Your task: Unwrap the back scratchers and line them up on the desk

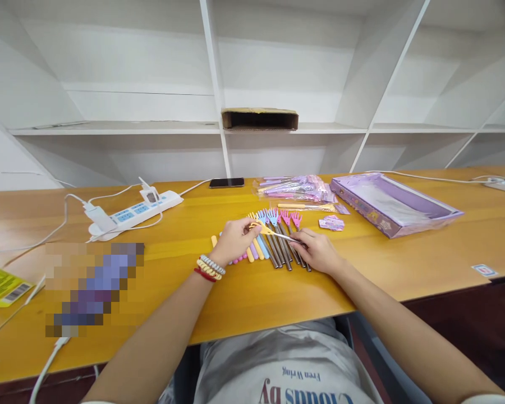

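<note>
My left hand (234,241) pinches the yellow claw-shaped head (264,228) of a back scratcher. Its thin metal rod (287,237) runs right to my right hand (316,250), whose fingers are closed round the rod's other end. Beneath and between my hands lies a row of metal rods (281,255) with blue, pink and yellow claw heads (296,217). Beside them, partly hidden by my left hand, are several coloured handles (258,247) in yellow, purple, blue and pink.
Wrapped back scratchers (297,188), small cards (331,223) and an open purple box (387,224) lie beyond and to the right. A phone (226,183) and power strip (141,211) are at the back left. A cardboard box (260,111) sits on the shelf.
</note>
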`<action>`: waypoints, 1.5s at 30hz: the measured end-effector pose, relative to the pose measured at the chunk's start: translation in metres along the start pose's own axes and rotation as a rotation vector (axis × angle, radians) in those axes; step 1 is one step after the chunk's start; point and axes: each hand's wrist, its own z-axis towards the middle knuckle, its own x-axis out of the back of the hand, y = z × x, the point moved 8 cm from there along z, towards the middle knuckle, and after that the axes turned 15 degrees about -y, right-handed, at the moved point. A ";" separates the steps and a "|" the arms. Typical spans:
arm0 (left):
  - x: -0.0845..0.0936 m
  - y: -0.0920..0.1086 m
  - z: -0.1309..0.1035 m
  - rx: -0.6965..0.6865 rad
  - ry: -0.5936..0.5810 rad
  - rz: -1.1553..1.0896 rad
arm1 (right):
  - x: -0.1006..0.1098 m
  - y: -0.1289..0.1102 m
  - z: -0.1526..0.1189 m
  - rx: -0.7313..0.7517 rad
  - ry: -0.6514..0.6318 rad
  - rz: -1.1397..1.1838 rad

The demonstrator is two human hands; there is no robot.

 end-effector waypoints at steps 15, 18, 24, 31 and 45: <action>-0.011 0.021 -0.003 -0.143 0.050 0.136 | 0.001 -0.002 -0.007 0.041 0.075 -0.054; -0.009 0.032 -0.003 -0.220 0.086 0.227 | 0.003 -0.006 -0.004 0.038 0.076 -0.015; 0.030 0.022 -0.008 -0.182 0.417 0.392 | 0.011 0.035 -0.004 -0.408 0.059 0.013; 0.055 -0.011 -0.003 -0.005 0.483 0.562 | -0.001 0.077 -0.010 -0.714 -0.177 0.077; 0.045 -0.014 0.003 0.055 0.390 0.607 | -0.009 0.067 0.000 -0.760 -0.262 -0.100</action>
